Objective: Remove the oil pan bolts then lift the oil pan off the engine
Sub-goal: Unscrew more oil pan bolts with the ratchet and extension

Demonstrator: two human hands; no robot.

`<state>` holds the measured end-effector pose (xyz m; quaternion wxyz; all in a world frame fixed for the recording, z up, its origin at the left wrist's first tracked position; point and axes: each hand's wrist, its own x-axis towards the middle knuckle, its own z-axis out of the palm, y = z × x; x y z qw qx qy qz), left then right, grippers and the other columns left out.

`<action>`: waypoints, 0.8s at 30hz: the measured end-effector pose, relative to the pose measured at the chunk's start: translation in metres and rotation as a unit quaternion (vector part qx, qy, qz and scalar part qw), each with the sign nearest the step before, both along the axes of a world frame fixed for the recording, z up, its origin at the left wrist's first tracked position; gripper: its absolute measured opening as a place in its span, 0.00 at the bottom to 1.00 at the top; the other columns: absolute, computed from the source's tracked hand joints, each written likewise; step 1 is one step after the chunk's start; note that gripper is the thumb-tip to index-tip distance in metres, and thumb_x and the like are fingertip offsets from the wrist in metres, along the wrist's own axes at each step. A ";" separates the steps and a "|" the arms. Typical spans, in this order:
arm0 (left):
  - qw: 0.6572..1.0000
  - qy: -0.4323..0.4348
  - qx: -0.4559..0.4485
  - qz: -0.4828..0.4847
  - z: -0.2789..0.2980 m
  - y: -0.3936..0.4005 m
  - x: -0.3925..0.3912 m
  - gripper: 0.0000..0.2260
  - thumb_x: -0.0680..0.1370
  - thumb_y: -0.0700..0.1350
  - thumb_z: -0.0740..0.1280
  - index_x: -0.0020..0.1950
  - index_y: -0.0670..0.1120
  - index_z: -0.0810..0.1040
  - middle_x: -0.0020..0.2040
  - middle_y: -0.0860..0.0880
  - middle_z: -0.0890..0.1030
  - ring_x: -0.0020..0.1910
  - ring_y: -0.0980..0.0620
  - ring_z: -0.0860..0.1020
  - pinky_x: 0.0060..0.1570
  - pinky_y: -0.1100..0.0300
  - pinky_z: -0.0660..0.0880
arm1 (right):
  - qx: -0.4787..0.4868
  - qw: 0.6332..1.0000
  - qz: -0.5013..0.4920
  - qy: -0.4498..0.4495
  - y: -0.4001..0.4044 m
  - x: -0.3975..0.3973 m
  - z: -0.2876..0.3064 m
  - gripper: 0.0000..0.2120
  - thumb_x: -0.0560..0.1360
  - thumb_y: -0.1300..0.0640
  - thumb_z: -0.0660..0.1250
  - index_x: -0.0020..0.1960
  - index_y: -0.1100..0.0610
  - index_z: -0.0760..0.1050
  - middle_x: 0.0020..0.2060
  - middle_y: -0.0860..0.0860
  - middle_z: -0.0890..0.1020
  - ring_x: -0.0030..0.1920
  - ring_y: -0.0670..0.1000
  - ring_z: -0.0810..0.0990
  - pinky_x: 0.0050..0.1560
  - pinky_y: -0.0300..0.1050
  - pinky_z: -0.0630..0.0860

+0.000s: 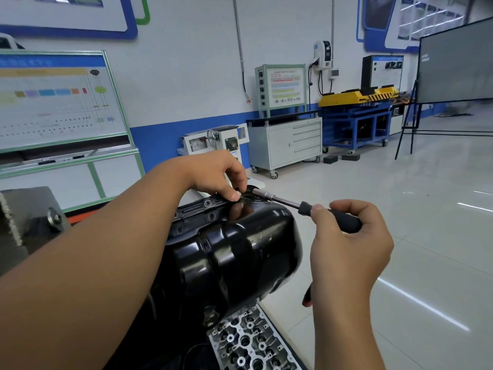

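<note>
1. The oil pan (229,252), glossy black, sits on the engine, directly above the bare aluminium cylinder head (250,343).
2. Your left hand (216,174) is at the far flange of the oil pan; its fingers (234,194) pinch a bolt (239,194) there.
3. Your right hand (349,247), to the right of the oil pan, has its fingers curled round the black handle of the nut driver (306,206).
4. The driver's metal socket end lies just beside the bolt, at the pan's far edge.
</note>
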<state>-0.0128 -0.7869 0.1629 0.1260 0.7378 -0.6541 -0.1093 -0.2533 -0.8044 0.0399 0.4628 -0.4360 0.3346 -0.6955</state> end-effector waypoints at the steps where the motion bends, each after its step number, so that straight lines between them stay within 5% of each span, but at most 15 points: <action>1: 1.000 -0.001 0.006 -0.002 0.000 0.000 0.000 0.11 0.77 0.39 0.75 0.48 0.56 0.85 0.37 0.64 0.83 0.35 0.67 0.79 0.37 0.69 0.72 | 0.001 1.000 -0.001 -0.007 0.000 0.000 0.000 0.09 0.72 0.57 0.77 0.42 0.48 0.77 0.32 0.35 0.81 0.28 0.42 0.73 0.39 0.44 0.73; 5: 0.999 -0.036 0.019 0.009 -0.001 -0.002 -0.001 0.14 0.81 0.41 0.70 0.47 0.61 0.86 0.44 0.64 0.85 0.45 0.66 0.80 0.48 0.66 0.72 | 0.006 1.000 -0.005 -0.029 0.000 0.002 0.000 0.10 0.71 0.57 0.78 0.42 0.48 0.77 0.32 0.35 0.81 0.28 0.42 0.73 0.38 0.43 0.71; 11: 1.000 -0.015 -0.014 -0.010 -0.002 -0.002 0.001 0.07 0.76 0.40 0.76 0.48 0.52 0.83 0.45 0.57 0.84 0.35 0.67 0.79 0.40 0.66 0.71 | 0.015 0.999 0.009 -0.038 0.002 0.006 -0.003 0.09 0.72 0.57 0.77 0.42 0.48 0.77 0.32 0.38 0.81 0.28 0.43 0.73 0.38 0.43 0.72; 14: 0.999 -0.024 0.035 -0.017 0.000 0.001 -0.001 0.09 0.80 0.41 0.71 0.56 0.54 0.86 0.47 0.60 0.85 0.41 0.68 0.79 0.42 0.73 0.71 | 0.018 0.999 0.015 -0.045 0.004 0.009 -0.003 0.09 0.72 0.57 0.77 0.42 0.47 0.77 0.32 0.39 0.81 0.29 0.44 0.73 0.37 0.42 0.72; 17: 0.998 -0.057 0.027 -0.011 0.000 -0.002 -0.003 0.14 0.81 0.39 0.68 0.50 0.59 0.86 0.52 0.59 0.85 0.48 0.66 0.79 0.48 0.68 0.70 | 0.020 0.998 0.017 -0.058 0.008 0.016 -0.004 0.10 0.73 0.57 0.77 0.42 0.47 0.76 0.32 0.38 0.81 0.29 0.42 0.75 0.35 0.37 0.73; 20: 0.998 -0.067 -0.008 -0.012 -0.002 -0.005 -0.001 0.13 0.78 0.38 0.72 0.45 0.57 0.84 0.45 0.61 0.83 0.39 0.71 0.78 0.40 0.71 0.69 | 0.021 0.998 0.017 -0.065 0.012 0.021 -0.005 0.10 0.74 0.56 0.76 0.42 0.46 0.76 0.34 0.35 0.81 0.29 0.40 0.75 0.31 0.29 0.70; 24: 0.999 -0.027 -0.002 -0.023 -0.001 -0.002 0.003 0.10 0.76 0.38 0.75 0.48 0.53 0.82 0.46 0.55 0.84 0.36 0.67 0.79 0.36 0.75 0.70 | 0.035 0.998 0.014 -0.055 0.010 0.022 -0.008 0.09 0.73 0.54 0.76 0.42 0.46 0.75 0.34 0.35 0.82 0.28 0.42 0.74 0.36 0.41 0.74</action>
